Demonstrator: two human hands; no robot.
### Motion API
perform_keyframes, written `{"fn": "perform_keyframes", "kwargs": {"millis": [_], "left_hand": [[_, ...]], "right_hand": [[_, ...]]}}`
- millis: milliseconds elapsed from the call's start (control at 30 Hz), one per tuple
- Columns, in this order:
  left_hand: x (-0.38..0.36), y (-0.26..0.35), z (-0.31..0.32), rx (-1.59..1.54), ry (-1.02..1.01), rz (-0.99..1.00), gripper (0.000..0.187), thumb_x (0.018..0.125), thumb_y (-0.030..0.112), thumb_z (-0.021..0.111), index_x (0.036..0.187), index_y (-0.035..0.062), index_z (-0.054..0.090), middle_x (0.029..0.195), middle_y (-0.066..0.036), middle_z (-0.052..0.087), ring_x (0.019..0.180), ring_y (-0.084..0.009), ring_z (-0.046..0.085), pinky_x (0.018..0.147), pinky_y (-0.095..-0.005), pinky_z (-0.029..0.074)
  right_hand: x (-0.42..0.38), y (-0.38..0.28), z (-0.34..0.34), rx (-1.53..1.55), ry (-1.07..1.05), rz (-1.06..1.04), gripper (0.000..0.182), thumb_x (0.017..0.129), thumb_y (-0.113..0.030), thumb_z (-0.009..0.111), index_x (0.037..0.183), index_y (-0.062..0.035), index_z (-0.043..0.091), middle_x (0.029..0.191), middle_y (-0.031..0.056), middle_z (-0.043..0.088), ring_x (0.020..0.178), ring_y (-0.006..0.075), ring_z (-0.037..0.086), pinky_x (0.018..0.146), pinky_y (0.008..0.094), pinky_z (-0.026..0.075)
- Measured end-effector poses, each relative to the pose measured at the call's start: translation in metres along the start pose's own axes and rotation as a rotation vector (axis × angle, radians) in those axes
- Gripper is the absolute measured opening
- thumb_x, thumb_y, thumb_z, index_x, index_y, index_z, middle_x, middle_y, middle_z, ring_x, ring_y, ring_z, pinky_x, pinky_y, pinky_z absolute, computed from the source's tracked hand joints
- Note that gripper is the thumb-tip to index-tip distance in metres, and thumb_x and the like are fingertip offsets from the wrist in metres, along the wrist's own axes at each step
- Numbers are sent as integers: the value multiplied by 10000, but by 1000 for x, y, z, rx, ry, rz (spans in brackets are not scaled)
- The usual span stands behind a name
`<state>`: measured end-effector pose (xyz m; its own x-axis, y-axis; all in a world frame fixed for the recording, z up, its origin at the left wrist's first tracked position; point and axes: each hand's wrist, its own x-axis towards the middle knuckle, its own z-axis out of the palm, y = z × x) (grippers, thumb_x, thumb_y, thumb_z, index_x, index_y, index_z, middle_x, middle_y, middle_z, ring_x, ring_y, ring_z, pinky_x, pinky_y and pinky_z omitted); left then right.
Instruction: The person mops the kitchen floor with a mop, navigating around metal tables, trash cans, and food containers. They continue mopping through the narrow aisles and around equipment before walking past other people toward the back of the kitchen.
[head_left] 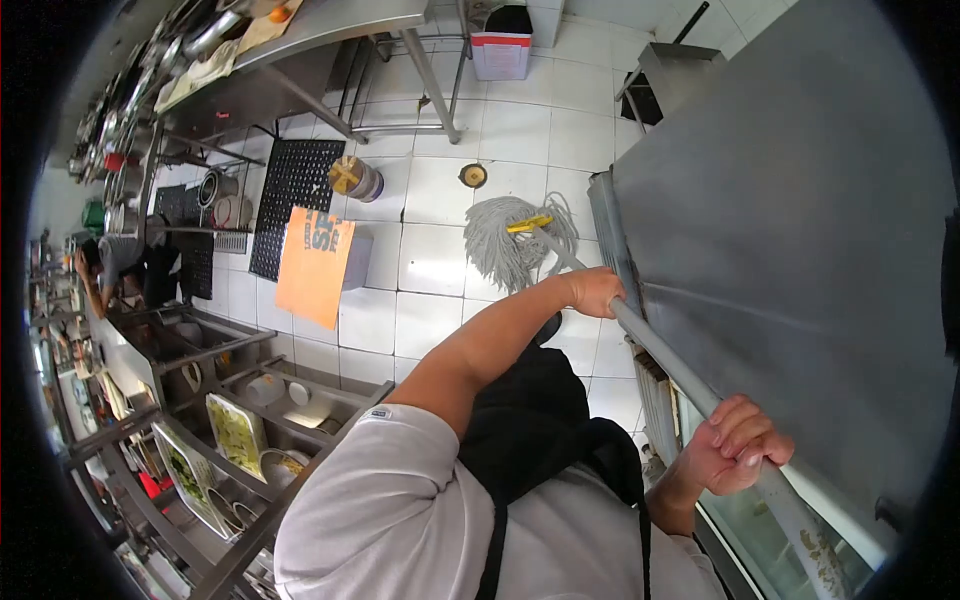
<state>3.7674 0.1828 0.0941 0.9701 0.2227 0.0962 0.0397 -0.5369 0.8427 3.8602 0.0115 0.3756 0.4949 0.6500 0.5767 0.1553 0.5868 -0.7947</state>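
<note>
A mop with grey strings (495, 245) and a yellow clamp (530, 224) rests on the white tiled floor. Its long grey handle (670, 362) slants back toward my right side. Lower on the handle, my left hand (597, 291) is wrapped round it, the arm stretched forward. My right hand (742, 446) grips the same handle higher up, close to my body, with the fingers closed. The upper end of the handle, with worn paint, runs out at the lower right. Below my left hand, a dark shoe (549, 328) partly shows.
A large grey metal panel (790, 220) stands close on my right. Ahead are a round floor drain (473, 175), a tape-topped bucket (357, 179), an orange sheet (313, 266) against a box, and a black mat (295, 205). Steel counters and another person (130, 268) are at left.
</note>
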Motion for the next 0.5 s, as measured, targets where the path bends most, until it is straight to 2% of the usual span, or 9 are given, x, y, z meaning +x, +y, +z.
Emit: {"fn": "perform_keyframes", "kwargs": {"millis": [100,200,267,333,400,433,500], "left_hand": [[11,-17,-18,16,-47,-23,231,718,264,692,680,46,628,747,-169,653,785,-403,636,723,-477,508],[11,-68,-22,128,0,-78,200,723,254,673,756,56,683,793,-188,667,807,-383,655,727,-460,533],[6,-105,-31,163,137,-73,150,719,214,664,748,67,677,805,-179,660,826,-387,654,735,-477,526],[5,-131,-42,383,274,-227,108,724,176,655,763,77,673,810,-159,652,858,-393,650,757,-494,518],[5,-128,-56,416,433,-477,113,734,176,648,787,80,672,804,-162,651,895,-404,646,799,-505,505],[6,-122,-67,480,375,-521,153,739,214,656,813,82,674,821,-168,669,884,-386,657,825,-487,502],[10,-113,-78,401,354,-481,172,730,230,666,809,77,672,826,-169,680,865,-374,664,831,-479,499]], "right_hand": [[5,19,-5,19,16,3,315,920,-209,631,789,-125,358,564,9,421,473,120,410,477,284,396],[-9,57,-9,65,-2,-10,293,900,-183,616,746,-102,380,580,24,458,483,148,440,478,301,413],[-23,93,-14,86,-22,3,248,899,-163,591,761,-94,397,587,46,478,491,155,456,493,328,440],[-23,121,0,120,58,75,191,896,-128,561,779,-76,419,596,57,482,515,160,469,579,392,490],[-8,130,6,-20,8,173,165,897,-112,545,789,-58,433,605,56,484,532,160,473,646,427,496],[0,130,9,-86,-22,219,152,898,-103,537,794,-50,440,610,56,486,541,159,475,679,445,499],[19,119,18,-57,-24,213,136,899,-91,531,800,-42,451,618,51,486,553,154,472,713,448,492]]}}
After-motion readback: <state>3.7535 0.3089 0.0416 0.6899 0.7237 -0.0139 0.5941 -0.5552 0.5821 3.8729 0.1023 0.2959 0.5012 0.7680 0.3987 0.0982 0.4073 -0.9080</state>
